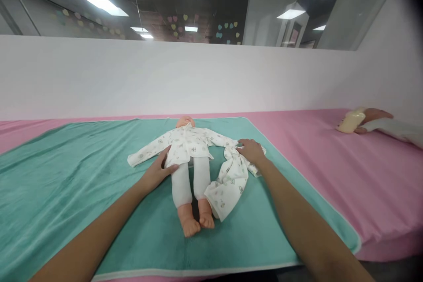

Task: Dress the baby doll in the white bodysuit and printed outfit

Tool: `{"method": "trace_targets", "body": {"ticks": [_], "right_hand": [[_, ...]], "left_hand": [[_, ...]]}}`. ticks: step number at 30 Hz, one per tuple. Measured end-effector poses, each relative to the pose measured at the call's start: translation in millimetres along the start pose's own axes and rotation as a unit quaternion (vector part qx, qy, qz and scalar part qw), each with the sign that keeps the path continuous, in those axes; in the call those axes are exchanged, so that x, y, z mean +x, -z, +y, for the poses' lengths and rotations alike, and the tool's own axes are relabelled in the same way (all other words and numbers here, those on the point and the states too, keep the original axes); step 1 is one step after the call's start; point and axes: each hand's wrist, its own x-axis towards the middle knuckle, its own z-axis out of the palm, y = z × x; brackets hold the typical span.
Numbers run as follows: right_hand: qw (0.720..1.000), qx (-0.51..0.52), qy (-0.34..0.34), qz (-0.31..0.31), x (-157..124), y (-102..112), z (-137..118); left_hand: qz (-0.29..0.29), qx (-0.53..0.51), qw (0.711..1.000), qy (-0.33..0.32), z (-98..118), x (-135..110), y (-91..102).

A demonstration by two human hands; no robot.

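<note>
A baby doll (186,218) lies on its back, feet toward me, in a white printed shirt (187,144) with its sleeves spread and plain white cloth on its legs. My left hand (160,169) rests against the doll's hip at the shirt hem, thumb apart from the fingers over the upper thigh. Beside the doll's legs lies a crumpled white printed baby garment (229,185), which looks like trousers. My right hand (253,152) is closed over its bunched upper end, next to the shirt's sleeve end. The fingertips there are partly hidden.
A green blanket (82,154) lies under the doll, over a pink padded surface (373,185). A white wall (165,79) with glass above stands behind. At the far right, another person's hand (376,116) holds a pale yellow bottle (350,121).
</note>
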Motion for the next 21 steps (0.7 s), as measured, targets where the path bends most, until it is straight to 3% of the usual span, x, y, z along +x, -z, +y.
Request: {"method": "trace_targets", "body": {"ticks": [5, 9, 12, 18, 21], "right_hand": [[0.997, 0.059, -0.003, 0.057, -23.4, 22.4, -22.5], [0.989, 0.118, 0.02, 0.091, -54.7, 61.2, -55.7], [0.965, 0.231, 0.117, 0.052, -75.8, 107.0, -89.7], [0.859, 0.39, 0.305, -0.133, -100.1, 205.9, -174.7], [0.826, 0.414, 0.343, -0.168, -105.4, 236.3, -201.6]], "left_hand": [[0.062, 0.03, 0.998, -0.015, -5.5, -1.3, 0.6], [0.132, 0.028, 0.991, 0.009, 4.9, -8.8, 4.0], [0.105, -0.036, 0.994, -0.003, 45.9, -22.2, 4.4], [-0.046, -0.173, 0.976, -0.122, 173.7, -52.0, 13.8], [-0.022, -0.161, 0.983, -0.091, 202.8, -61.5, 33.5]]}}
